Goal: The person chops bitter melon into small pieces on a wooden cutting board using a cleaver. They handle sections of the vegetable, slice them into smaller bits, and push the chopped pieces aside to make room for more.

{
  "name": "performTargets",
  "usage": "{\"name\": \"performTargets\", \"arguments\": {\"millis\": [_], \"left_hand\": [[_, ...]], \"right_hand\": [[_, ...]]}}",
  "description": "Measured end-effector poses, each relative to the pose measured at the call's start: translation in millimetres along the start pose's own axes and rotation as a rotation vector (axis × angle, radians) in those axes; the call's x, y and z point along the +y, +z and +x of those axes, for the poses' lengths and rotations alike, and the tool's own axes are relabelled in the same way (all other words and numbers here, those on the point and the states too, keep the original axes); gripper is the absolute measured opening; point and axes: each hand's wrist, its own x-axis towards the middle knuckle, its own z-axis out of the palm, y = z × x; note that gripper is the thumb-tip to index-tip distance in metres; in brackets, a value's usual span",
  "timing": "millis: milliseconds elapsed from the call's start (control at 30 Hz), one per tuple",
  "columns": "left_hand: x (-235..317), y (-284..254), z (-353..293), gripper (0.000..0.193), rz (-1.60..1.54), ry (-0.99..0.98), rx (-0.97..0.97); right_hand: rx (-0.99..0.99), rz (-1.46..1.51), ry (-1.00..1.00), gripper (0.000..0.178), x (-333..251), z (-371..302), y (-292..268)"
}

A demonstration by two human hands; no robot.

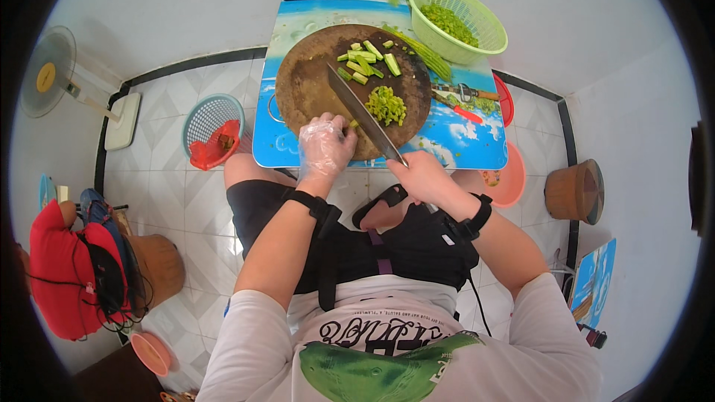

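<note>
My right hand [419,176] grips the knife [363,113], blade running up-left across the board [305,89]. Gloved left hand [325,147], nearer, pins a green veg bit [353,125] just beside the blade.

A: Board?
B: Round cutting board [313,89], wood, dark, matt, worn and stained. Knife [361,112] blade is metal, dull grey sheen.
A: Hands?
B: Left hand [325,147] in a thin clear plastic glove, crinkly, slightly shiny. Right hand [421,176] bare. Black fabric straps on both wrists.
A: Counter?
B: Counter [462,138] top glossy, smooth, printed blue laminate. Green colander [484,26] is moulded plastic, slotted, semi-gloss. Blue basket [205,115] on the floor, same kind of plastic.
A: Floor?
B: Floor [179,201] glazed tile, pale, smooth, light sheen. Shirt [387,357] white cotton-looking cloth, matt. Stool [573,192] looks like wood, brown, matt.
</note>
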Motion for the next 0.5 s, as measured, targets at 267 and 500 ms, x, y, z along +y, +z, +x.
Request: {"name": "performTargets", "arguments": {"millis": [267, 500], "left_hand": [[3.9, -1.7, 0.4, 0.013, 0.023, 0.017, 0.016], [2.5, -0.6, -0.3, 0.012, 0.007, 0.022, 0.019]], "right_hand": [[-0.099, 0.107, 0.058, 0.046, 32.7, -37.6, -5.7], [-0.133, 0.092, 0.095, 0.045, 31.3, -35.8, -10.5]]}}
